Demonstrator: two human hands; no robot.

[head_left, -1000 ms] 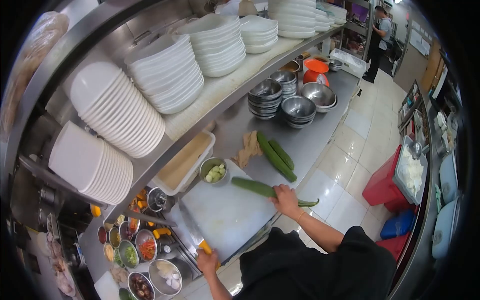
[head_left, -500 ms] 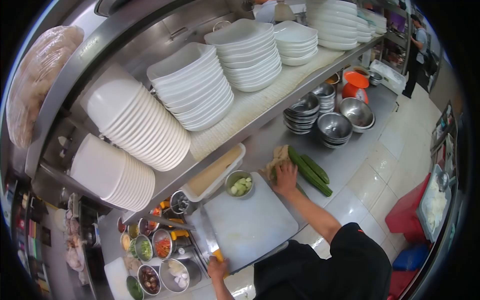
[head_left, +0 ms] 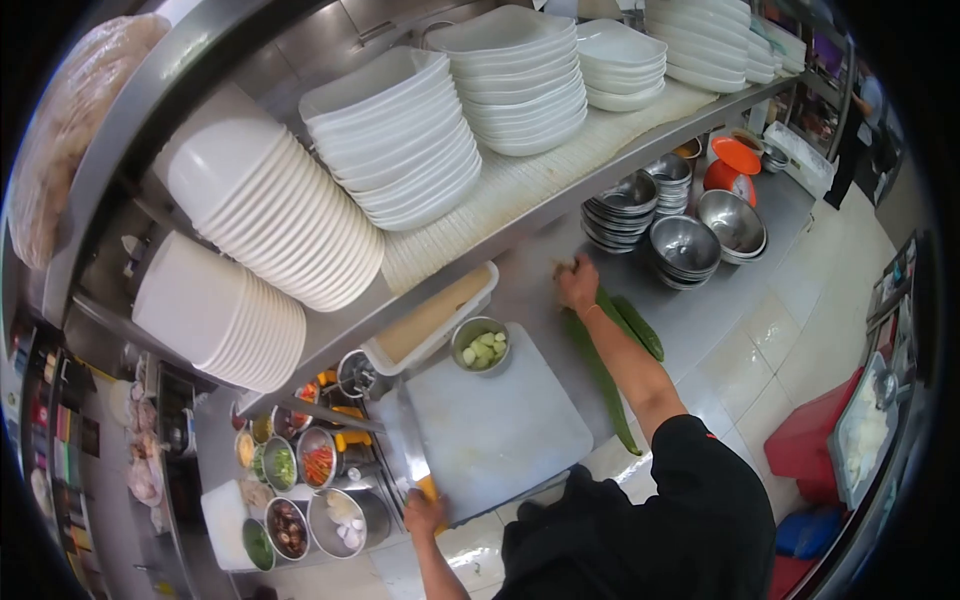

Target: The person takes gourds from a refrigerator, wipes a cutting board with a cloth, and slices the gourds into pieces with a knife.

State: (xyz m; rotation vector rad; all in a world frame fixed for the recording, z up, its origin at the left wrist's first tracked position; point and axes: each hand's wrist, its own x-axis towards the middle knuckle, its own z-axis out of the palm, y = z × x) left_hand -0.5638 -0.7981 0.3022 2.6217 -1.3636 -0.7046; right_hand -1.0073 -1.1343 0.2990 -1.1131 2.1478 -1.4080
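Note:
My right hand (head_left: 577, 284) is closed around the upper end of a long cucumber (head_left: 597, 385), whose lower tip reaches past the counter's edge. Two more cucumbers (head_left: 638, 328) lie just right of it, partly behind my forearm. A small blurred brown bit shows by my fingertips; what it is I cannot tell. At the lower left of the white cutting board (head_left: 500, 430), my left hand (head_left: 425, 512) grips the yellow handle of a cleaver (head_left: 407, 440), its blade along the board's left side. A metal bowl (head_left: 480, 345) of pale green chunks sits at the board's top corner.
Stacks of white dishes (head_left: 395, 140) fill the shelf above. Metal bowls (head_left: 685, 250) and an orange scale (head_left: 735, 165) stand farther right. Left of the board are a white tray (head_left: 430, 320) and several containers of cut vegetables (head_left: 318, 460). A red bin (head_left: 810, 430) stands on the floor.
My right hand has moved up, and the long cucumber now extends from it toward me. The brown crumpled thing by that hand is mostly out of sight. My left hand keeps the cleaver.

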